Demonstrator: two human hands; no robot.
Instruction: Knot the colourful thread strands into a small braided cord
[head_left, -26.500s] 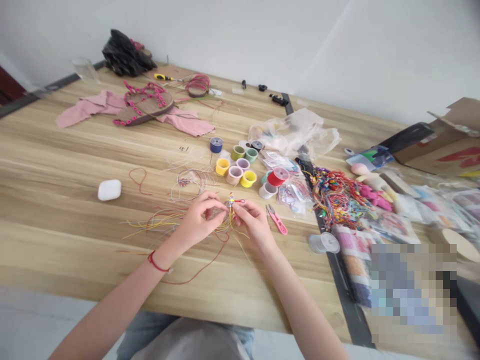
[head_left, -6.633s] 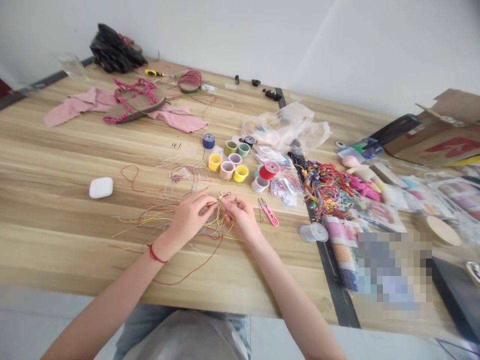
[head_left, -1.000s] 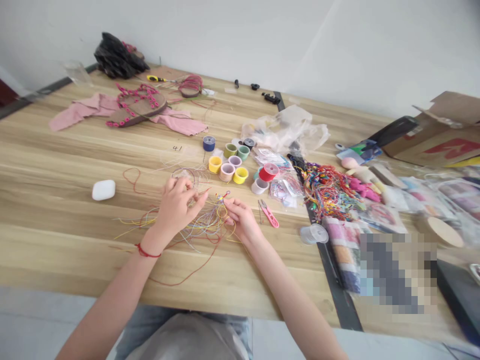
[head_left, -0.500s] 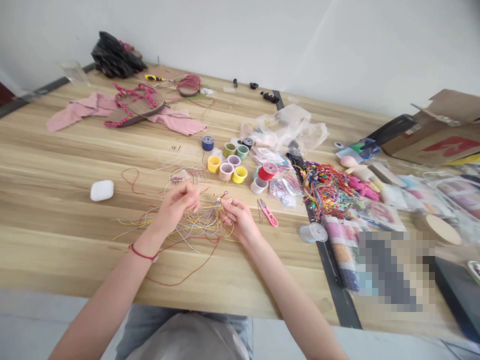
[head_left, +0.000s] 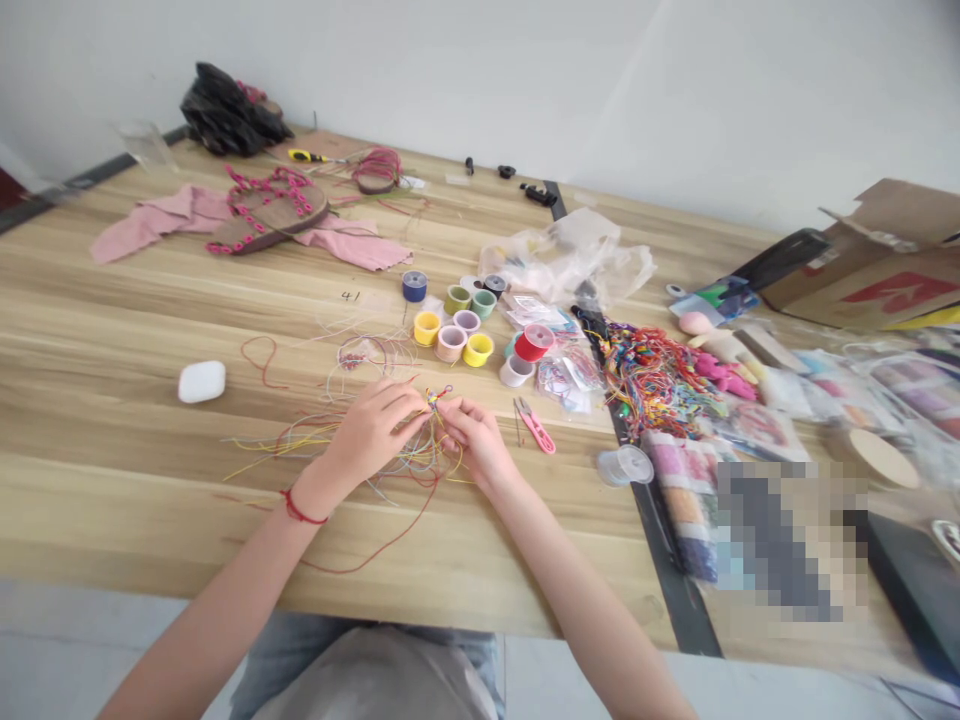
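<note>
A small multicoloured knotted cord piece (head_left: 432,398) with a loop at its top sits between my two hands. My right hand (head_left: 476,436) pinches it from the right, fingers closed. From the left, my left hand (head_left: 380,428) reaches in with thumb and fingertips closed at the same piece; the exact strand between them is too small to make out. Loose yellow, grey and red cords (head_left: 289,440) trail from beneath the hands across the wooden table (head_left: 150,480). A red cord (head_left: 390,552) curves toward the front edge.
Thread spools (head_left: 451,343) stand behind my hands. Pink thread snips (head_left: 536,428) and a clear spool (head_left: 625,465) lie to the right, near a heap of colourful cords (head_left: 652,375). A white case (head_left: 202,381) rests at left, a sandal (head_left: 274,215) behind it, a cardboard box (head_left: 885,255) far right.
My left hand has moved right and slightly down, from apart to meeting the knotted cord piece. My right hand stays almost in place, still holding it.
</note>
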